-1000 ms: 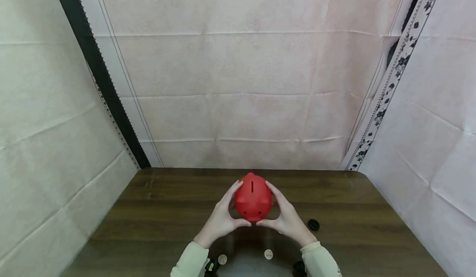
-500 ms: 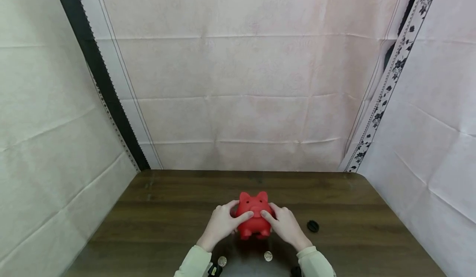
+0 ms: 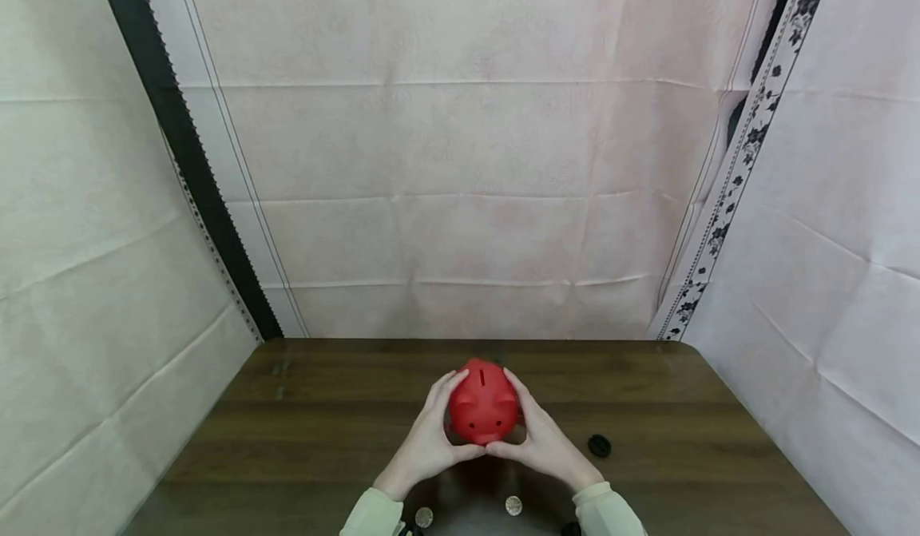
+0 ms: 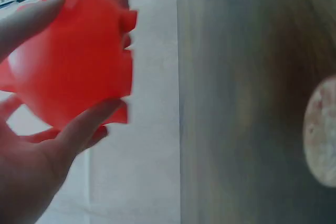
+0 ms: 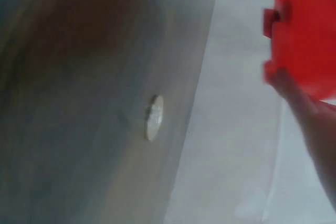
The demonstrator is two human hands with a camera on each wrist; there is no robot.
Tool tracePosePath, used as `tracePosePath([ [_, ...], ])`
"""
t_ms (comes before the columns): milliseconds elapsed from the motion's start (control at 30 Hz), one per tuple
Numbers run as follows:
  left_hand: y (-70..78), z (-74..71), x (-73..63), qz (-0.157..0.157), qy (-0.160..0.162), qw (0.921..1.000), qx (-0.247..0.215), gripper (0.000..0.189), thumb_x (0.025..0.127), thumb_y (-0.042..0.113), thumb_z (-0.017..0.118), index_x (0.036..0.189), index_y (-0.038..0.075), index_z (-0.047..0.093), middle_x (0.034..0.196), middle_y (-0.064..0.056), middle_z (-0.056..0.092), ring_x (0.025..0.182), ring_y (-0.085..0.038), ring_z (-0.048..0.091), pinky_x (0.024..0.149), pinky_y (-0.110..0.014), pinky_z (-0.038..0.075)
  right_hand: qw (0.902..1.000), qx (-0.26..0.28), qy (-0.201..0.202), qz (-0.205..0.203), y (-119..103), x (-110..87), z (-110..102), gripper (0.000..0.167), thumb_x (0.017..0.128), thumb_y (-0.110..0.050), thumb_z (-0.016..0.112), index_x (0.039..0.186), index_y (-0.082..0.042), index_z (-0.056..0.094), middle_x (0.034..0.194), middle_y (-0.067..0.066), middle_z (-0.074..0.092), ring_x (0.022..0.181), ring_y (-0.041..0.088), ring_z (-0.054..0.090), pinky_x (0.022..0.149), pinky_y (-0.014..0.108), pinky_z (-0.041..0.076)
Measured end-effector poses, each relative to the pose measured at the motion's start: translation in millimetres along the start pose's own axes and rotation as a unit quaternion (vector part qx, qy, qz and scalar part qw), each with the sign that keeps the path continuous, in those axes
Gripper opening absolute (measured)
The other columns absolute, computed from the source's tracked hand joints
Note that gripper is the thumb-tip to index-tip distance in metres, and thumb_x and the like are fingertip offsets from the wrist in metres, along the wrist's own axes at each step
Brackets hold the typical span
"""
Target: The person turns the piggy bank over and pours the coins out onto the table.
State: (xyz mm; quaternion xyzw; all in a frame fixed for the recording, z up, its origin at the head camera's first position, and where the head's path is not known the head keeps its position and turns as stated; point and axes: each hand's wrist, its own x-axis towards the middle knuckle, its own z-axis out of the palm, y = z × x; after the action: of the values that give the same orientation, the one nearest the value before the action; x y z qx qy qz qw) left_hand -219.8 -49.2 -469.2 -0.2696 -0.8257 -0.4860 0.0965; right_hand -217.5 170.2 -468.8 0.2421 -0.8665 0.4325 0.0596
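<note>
A red piggy bank (image 3: 484, 404) is held between both hands, its slotted back and two dark eyes showing in the head view. My left hand (image 3: 428, 434) grips its left side, with the thumb at the snout end. On the other side my right hand (image 3: 541, 438) grips it the same way, and the two thumb tips nearly meet. In the left wrist view the piggy bank (image 4: 79, 59) hangs above the table with its stubby feet showing. The right wrist view catches only part of the piggy bank (image 5: 307, 32), blurred.
Two coins lie on the brown wooden table (image 3: 323, 440) near me: a left coin (image 3: 424, 518) and a right coin (image 3: 513, 506). A black round cap (image 3: 600, 445) lies to the right of my right hand. Pale cloth (image 3: 460, 152) hangs behind the table and at both sides.
The piggy bank's face and feet were turned towards the head camera half a second ago. Both hands have tilted it so the slot shows again, as it did one second ago.
</note>
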Motion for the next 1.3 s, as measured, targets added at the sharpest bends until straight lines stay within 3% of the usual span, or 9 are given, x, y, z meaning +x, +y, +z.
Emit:
tracePosePath([
  [233,1.1,2.5,-2.9,0.08,0.032,0.9945,-0.06,0.1,0.066,0.0,0.086,0.146,0.025,0.031,0.158,-0.007,0.017,0.138,-0.034,0.036,0.096,-0.037,0.054,0.9856,-0.028,0.062,-0.155,0.4,1.8,5.0,0.109,0.071,-0.012,0.086,0.152,-0.013,0.014,0.155,0.01,0.026,0.135,0.021,0.041,0.099,0.039,0.053],
  [400,0.3,1.1,-4.0,0.119,0.032,0.992,-0.027,0.096,0.067,0.002,0.085,0.144,0.021,0.03,0.159,-0.009,0.017,0.139,-0.035,0.031,0.095,-0.042,0.054,0.9736,-0.049,0.094,-0.202,-1.2,1.3,6.5,0.104,0.069,-0.007,0.086,0.146,-0.005,0.016,0.157,0.015,0.019,0.136,0.023,0.037,0.098,0.041,0.053],
  [533,-0.8,-2.0,-3.9,0.094,0.026,0.9944,-0.04,0.094,0.069,0.01,0.087,0.145,0.024,0.034,0.158,-0.007,0.024,0.134,-0.034,0.042,0.093,-0.039,0.055,0.9873,-0.029,0.072,-0.139,-4.1,-2.3,3.4,0.108,0.069,-0.017,0.088,0.15,-0.014,0.016,0.153,0.01,0.033,0.128,0.025,0.047,0.097,0.038,0.054],
  [633,0.8,-5.2,-4.7,0.032,0.028,0.9968,-0.068,0.089,0.07,0.023,0.088,0.144,0.031,0.039,0.152,-0.002,0.038,0.125,-0.028,0.054,0.089,-0.03,0.057,0.9975,0.014,0.049,-0.049,-6.2,-4.1,-0.5,0.106,0.069,-0.027,0.088,0.151,-0.023,0.021,0.141,0.002,0.049,0.116,0.019,0.059,0.092,0.03,0.055],
  [733,3.9,-6.9,-4.9,-0.032,0.038,0.9966,-0.065,0.08,0.073,0.037,0.084,0.142,0.033,0.044,0.14,0.001,0.053,0.111,-0.021,0.064,0.081,-0.023,0.057,0.9986,0.028,0.043,0.015,-7.3,-3.5,-3.3,0.093,0.072,-0.035,0.085,0.147,-0.022,0.032,0.129,0.0,0.061,0.102,0.014,0.065,0.084,0.025,0.056],
  [900,10.5,-3.6,-0.2,-0.098,0.058,0.9932,0.022,0.066,0.082,0.054,0.07,0.136,0.018,0.055,0.116,-0.004,0.07,0.086,-0.014,0.07,0.069,-0.022,0.057,0.9968,-0.018,0.024,0.074,-8.4,-2.1,-3.6,0.07,0.085,-0.048,0.069,0.136,-0.006,0.047,0.089,0.003,0.071,0.067,0.01,0.064,0.061,0.021,0.051],
  [1033,15.1,1.7,1.7,-0.139,0.063,0.9854,0.076,0.067,0.085,0.065,0.059,0.128,0.014,0.063,0.097,-0.005,0.076,0.077,-0.013,0.071,0.068,-0.029,0.057,0.991,-0.056,-0.002,0.121,-7.5,-3.4,-0.4,0.067,0.093,-0.058,0.051,0.13,-0.003,0.054,0.059,0.002,0.063,0.046,0.013,0.057,0.054,0.023,0.044],
  [1167,13.3,4.7,0.1,-0.152,0.063,0.9841,0.067,0.068,0.085,0.065,0.059,0.128,0.013,0.063,0.099,-0.007,0.076,0.078,-0.013,0.071,0.067,-0.03,0.057,0.9867,-0.089,-0.011,0.136,-7.2,-3.0,1.7,0.07,0.093,-0.063,0.045,0.13,-0.004,0.056,0.057,-0.003,0.059,0.048,0.01,0.056,0.057,0.024,0.043],
  [1300,6.2,4.6,-1.8,-0.141,0.055,0.9884,0.002,0.069,0.085,0.056,0.066,0.139,0.015,0.053,0.112,-0.009,0.072,0.084,-0.014,0.071,0.067,-0.024,0.056,0.9871,-0.102,0.0,0.123,-8.1,-1.6,0.4,0.078,0.09,-0.063,0.051,0.141,-0.004,0.045,0.086,0.001,0.07,0.072,0.011,0.063,0.065,0.031,0.051],
])
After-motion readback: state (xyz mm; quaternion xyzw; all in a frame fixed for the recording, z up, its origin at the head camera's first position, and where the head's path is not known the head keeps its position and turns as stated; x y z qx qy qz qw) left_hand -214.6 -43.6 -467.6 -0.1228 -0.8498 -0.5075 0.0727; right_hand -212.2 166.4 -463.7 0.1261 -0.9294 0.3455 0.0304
